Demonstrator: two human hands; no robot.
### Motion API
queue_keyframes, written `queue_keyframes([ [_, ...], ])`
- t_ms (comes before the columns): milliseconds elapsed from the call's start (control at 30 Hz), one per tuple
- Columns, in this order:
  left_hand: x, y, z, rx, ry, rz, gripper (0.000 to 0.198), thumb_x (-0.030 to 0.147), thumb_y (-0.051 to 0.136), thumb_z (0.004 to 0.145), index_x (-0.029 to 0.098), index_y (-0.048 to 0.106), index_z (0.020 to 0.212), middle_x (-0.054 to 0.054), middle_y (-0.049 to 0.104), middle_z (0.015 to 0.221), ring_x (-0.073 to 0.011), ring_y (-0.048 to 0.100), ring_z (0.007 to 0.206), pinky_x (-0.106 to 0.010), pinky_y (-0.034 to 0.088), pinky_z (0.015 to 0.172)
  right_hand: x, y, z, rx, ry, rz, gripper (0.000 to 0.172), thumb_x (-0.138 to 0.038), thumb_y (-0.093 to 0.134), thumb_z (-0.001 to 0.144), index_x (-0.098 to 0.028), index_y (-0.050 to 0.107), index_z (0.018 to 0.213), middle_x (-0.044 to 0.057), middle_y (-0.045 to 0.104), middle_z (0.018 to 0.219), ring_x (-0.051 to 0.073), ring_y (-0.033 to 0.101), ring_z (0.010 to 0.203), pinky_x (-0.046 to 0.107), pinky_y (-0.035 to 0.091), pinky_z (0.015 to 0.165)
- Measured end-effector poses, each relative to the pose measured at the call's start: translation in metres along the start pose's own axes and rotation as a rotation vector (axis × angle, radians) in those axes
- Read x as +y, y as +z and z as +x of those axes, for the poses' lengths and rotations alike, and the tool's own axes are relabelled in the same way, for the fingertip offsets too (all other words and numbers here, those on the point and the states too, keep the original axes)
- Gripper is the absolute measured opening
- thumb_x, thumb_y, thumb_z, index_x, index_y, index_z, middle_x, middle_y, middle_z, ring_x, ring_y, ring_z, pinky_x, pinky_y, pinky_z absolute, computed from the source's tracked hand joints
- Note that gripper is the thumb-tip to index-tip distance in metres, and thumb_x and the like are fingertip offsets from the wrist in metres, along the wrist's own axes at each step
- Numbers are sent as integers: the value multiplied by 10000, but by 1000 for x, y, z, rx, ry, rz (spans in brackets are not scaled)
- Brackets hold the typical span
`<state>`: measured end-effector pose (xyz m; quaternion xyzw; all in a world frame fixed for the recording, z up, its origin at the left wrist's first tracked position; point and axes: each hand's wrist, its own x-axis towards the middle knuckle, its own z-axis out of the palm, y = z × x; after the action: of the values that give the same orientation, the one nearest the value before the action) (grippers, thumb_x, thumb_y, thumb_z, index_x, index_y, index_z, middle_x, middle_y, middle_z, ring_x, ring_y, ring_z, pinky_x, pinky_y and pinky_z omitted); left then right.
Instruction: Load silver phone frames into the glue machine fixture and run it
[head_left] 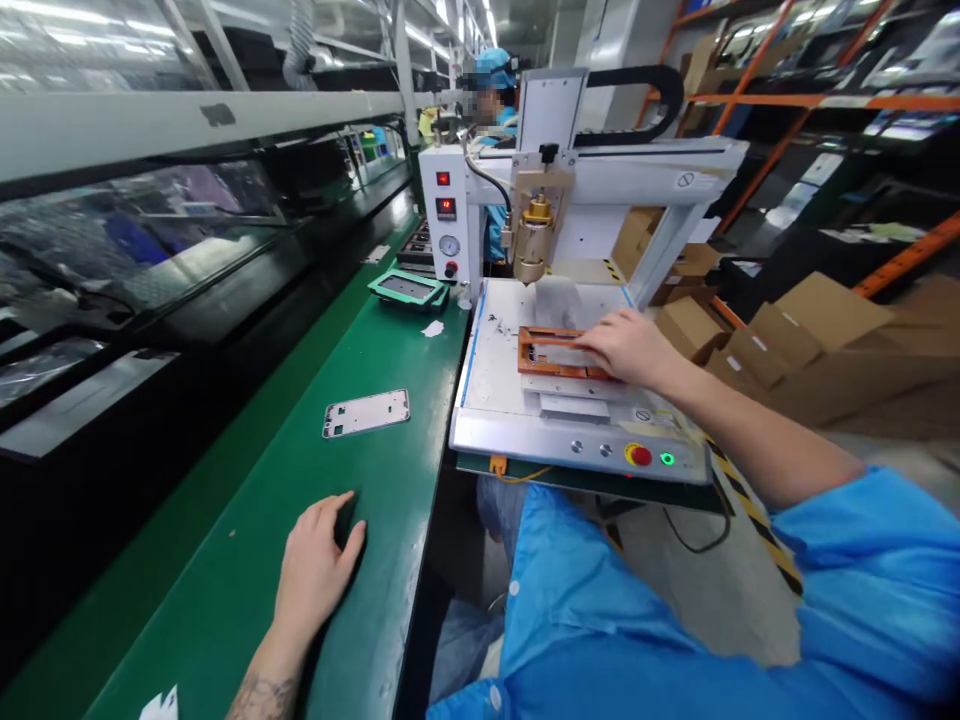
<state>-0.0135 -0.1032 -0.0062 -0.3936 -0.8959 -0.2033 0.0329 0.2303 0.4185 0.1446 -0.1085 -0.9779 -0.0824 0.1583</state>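
My right hand lies palm down on an orange fixture holding a pale frame part, set on the white bed of a dispensing machine. The brass nozzle head hangs above and behind the fixture. My left hand rests flat on the green conveyor belt with its fingers apart, holding nothing. A silver phone frame lies on the belt ahead of that hand.
A teal tray sits farther up the belt beside the machine's control column. A red stop button and green light mark the machine's front. Cardboard boxes pile at right. Another person in a blue cap works behind.
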Motion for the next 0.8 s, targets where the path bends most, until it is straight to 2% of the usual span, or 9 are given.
queue_keyframes([
  [67, 0, 0, -5, -7, 13, 31, 588, 595, 407, 1003, 155, 612, 1335, -180, 652, 1308, -357, 601, 1238, -536, 515, 1021, 0, 10, -49, -44, 60, 61, 257, -346, 551, 965, -230, 779, 991, 100, 794, 1047, 319, 681, 1029, 477, 481, 904],
  [200, 2, -2, -10, -45, 56, 99, 597, 601, 357, 1010, 162, 611, 1324, -199, 647, 1306, -382, 587, 1273, -568, 505, 1036, 9, 25, -158, -114, 474, 267, 335, -528, 599, 891, -241, 756, 959, 78, 773, 918, 295, 700, 860, 434, 526, 776],
  [267, 3, -4, -10, -68, 63, 104, 608, 614, 342, 1007, 162, 610, 1312, -207, 647, 1303, -386, 594, 1268, -575, 514, 1023, 12, 32, -198, -162, 623, 361, 394, -618, 634, 841, -249, 741, 929, 69, 741, 853, 278, 680, 787, 414, 526, 712],
  [333, 4, -5, -9, -95, 42, 101, 629, 636, 333, 999, 162, 605, 1312, -216, 641, 1315, -390, 604, 1262, -582, 528, 1005, 12, 38, -220, -175, 687, 425, 457, -683, 680, 787, -249, 730, 922, 68, 709, 845, 265, 650, 759, 402, 519, 679],
  [400, 4, -7, -7, -116, 13, 107, 658, 656, 323, 992, 156, 598, 1321, -227, 632, 1330, -403, 604, 1265, -600, 529, 1004, 9, 42, -227, -159, 713, 478, 515, -721, 706, 747, -239, 717, 930, 59, 666, 837, 245, 615, 732, 389, 504, 656],
  [533, 3, -7, -5, -133, -4, 129, 705, 679, 308, 981, 134, 595, 1323, -247, 629, 1326, -431, 588, 1274, -628, 519, 1015, 7, 44, -221, -190, 740, 511, 551, -735, 728, 701, -231, 675, 916, 28, 607, 806, 219, 576, 702, 354, 449, 626],
  [667, 1, -6, -6, -146, -12, 116, 694, 684, 318, 974, 150, 589, 1326, -239, 621, 1350, -418, 591, 1273, -610, 529, 1002, 10, 41, -214, -267, 749, 482, 532, -718, 743, 679, -236, 631, 875, 6, 570, 755, 212, 559, 676, 341, 405, 608],
  [800, 0, -6, -8, -144, -30, 98, 679, 675, 337, 971, 153, 575, 1333, -241, 614, 1369, -412, 587, 1292, -582, 547, 967, 10, 40, -211, -279, 716, 462, 564, -761, 728, 689, -238, 602, 859, 4, 559, 740, 216, 562, 677, 342, 408, 605],
])
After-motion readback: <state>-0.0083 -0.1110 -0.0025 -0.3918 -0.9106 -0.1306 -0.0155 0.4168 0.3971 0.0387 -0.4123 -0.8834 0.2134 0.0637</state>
